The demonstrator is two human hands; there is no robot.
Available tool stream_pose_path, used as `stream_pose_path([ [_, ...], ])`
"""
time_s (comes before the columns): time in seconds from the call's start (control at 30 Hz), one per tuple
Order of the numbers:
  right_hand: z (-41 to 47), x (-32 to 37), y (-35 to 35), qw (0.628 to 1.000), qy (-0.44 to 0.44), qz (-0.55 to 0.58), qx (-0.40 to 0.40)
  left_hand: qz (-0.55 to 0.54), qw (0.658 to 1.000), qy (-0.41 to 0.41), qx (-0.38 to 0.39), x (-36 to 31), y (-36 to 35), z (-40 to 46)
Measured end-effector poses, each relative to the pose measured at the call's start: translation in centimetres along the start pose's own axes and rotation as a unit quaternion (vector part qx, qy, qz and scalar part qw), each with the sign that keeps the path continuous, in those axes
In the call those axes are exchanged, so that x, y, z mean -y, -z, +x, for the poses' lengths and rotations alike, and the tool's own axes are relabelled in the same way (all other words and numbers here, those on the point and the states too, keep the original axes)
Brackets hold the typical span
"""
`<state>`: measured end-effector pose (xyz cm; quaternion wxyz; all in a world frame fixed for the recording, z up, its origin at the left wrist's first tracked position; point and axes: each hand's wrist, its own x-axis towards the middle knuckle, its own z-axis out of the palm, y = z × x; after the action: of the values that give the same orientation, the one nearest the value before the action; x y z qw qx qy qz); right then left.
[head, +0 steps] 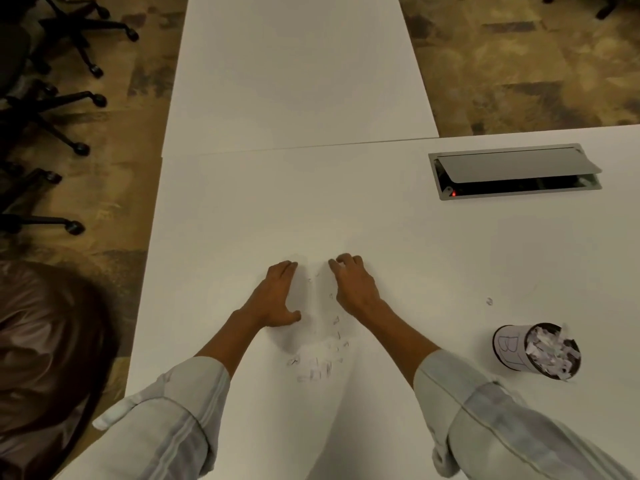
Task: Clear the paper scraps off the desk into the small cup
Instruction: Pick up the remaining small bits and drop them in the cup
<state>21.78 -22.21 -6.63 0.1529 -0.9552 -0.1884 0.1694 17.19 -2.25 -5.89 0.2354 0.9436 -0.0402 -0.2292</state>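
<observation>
Starting at the far left, black office chairs (52,98) with castor bases stand on the patterned carpet (519,64), and a crinkled plastic bag (41,341) sits on the floor close to the near left corner of the white desk (415,244).

On the desk, the left hand (277,296) stands on its edge, fingers straight and together pointing away from the person, thumb tucked low toward the desk; its grip is released and holds nothing. Its pale rolled sleeve (166,417) comes in from the lower left.

Between the two hands and trailing back toward the person lie the paper scraps (322,362), small torn white bits with dark marks; they are thin between the palms and thicker, though blurred, nearer the person.

The right hand (353,285) faces the left one across that gap, palm inward, its fingers curled down so the tips touch the desk. Its grip is loosely curled; whether any scrap is pinched under the fingers I cannot tell.

Farther right, a single stray scrap (489,301) lies alone on the desk. Nearer the person from it stands the small cup (538,351), white with pen lines on its wall, heaped with torn paper, well apart from both hands.

Beyond the cup, set into the desk, a grey cable hatch (516,171) has its lid tilted open, a red light showing inside.
</observation>
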Motion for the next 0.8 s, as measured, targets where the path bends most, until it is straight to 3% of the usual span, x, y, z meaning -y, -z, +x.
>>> stream_pose_path([
  [0.13,1.1,1.6,-0.9,0.994,0.061,-0.091,0.018,0.035,0.998,0.015,0.052,-1.9,-0.6,0.4],
  [0.23,-0.6,2.2,-2.5,0.984,0.129,-0.122,0.022,0.055,0.997,0.023,0.039,-3.3,-2.0,-0.3],
  [0.4,-7.9,1.1,-4.4,0.978,0.176,-0.107,0.021,0.059,0.998,0.021,0.018,-4.5,-6.5,-4.9],
  [0.53,-12.1,0.2,-4.6,0.983,0.17,-0.061,0.031,0.001,1.0,0.004,0.014,-4.4,-8.8,-8.3],
  [0.6,-12.2,-1.1,-3.5,0.995,0.097,0.0,0.02,-0.03,0.999,0.012,-0.022,-3.8,-7.9,-8.7],
  [0.67,-11.1,-3.8,-1.4,0.997,-0.038,0.053,-0.041,-0.031,0.998,0.028,-0.046,-2.8,-6.6,-8.7],
  [0.8,-8.9,-11.3,3.1,0.956,-0.277,0.033,-0.089,0.051,0.997,0.058,0.02,-0.5,-4.7,-8.2],
])
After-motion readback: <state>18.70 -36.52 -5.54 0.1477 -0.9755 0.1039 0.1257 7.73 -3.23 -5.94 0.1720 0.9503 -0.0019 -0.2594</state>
